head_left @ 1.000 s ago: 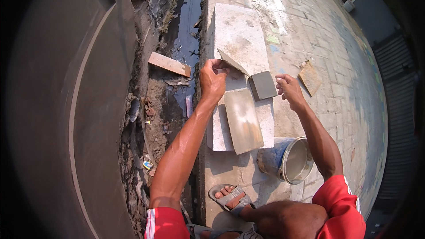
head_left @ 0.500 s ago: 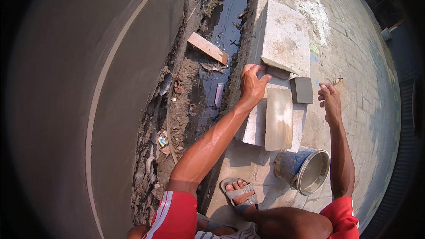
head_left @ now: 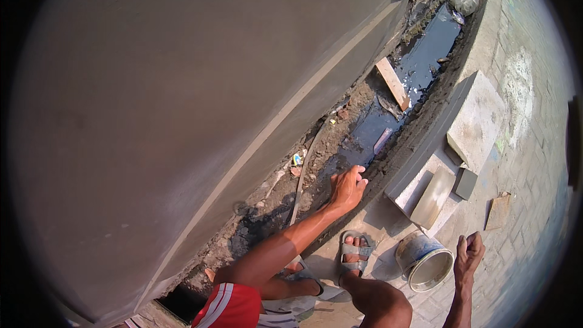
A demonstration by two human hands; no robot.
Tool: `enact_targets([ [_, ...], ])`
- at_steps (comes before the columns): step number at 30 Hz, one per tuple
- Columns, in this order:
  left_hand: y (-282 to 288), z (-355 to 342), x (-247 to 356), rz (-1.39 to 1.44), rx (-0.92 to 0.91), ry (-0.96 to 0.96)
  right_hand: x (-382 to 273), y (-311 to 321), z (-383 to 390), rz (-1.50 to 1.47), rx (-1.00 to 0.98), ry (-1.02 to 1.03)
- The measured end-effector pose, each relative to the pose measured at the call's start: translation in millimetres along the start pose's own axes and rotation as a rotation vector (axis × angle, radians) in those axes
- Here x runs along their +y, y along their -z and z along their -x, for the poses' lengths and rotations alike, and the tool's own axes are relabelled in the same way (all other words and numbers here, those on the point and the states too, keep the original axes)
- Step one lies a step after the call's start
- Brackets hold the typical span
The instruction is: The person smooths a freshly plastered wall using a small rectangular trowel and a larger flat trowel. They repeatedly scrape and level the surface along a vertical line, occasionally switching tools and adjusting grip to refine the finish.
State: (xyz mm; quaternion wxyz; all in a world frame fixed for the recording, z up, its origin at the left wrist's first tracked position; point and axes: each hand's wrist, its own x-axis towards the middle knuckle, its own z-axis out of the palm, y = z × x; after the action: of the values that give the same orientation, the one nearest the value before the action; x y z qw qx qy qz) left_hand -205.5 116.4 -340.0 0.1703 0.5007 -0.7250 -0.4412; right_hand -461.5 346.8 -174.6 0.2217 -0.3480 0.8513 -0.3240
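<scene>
My left hand [head_left: 348, 190] hovers over the near side of the muddy ditch, its fingers curled in with nothing visible in them. My right hand [head_left: 469, 255] is above the paving beside the bucket, fingers bent into a loose fist, no object showing. Between and beyond the hands lie pale lightweight blocks [head_left: 477, 118]. On the nearer one rests a smooth tan rectangular slab [head_left: 433, 197], with a small dark grey block [head_left: 466, 183] beside it. A blue bucket [head_left: 425, 261] with a cement-smeared rim stands tilted toward me, next to my sandalled foot.
To the left rises a grey plastered wall [head_left: 182, 85] with a raised pale band. Along its foot runs a ditch with dark water [head_left: 434, 36], a wooden board [head_left: 393, 83], rubble and a plastic bag [head_left: 463, 0]. A flat tan piece [head_left: 498, 211] lies on the paving.
The view has swung toward the wall, so the blocks sit farther right. My left hand has left the blocks and is over the ditch side. My right hand is lower, near the bucket.
</scene>
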Motion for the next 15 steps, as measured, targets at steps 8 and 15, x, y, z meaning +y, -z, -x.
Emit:
enact_targets([
  [8,201,217,43,-0.185,-0.024,0.475,-30,74,135,0.177,-0.514,-0.294],
  [15,303,512,76,0.091,0.228,0.932,46,183,217,0.292,-0.537,-0.313],
])
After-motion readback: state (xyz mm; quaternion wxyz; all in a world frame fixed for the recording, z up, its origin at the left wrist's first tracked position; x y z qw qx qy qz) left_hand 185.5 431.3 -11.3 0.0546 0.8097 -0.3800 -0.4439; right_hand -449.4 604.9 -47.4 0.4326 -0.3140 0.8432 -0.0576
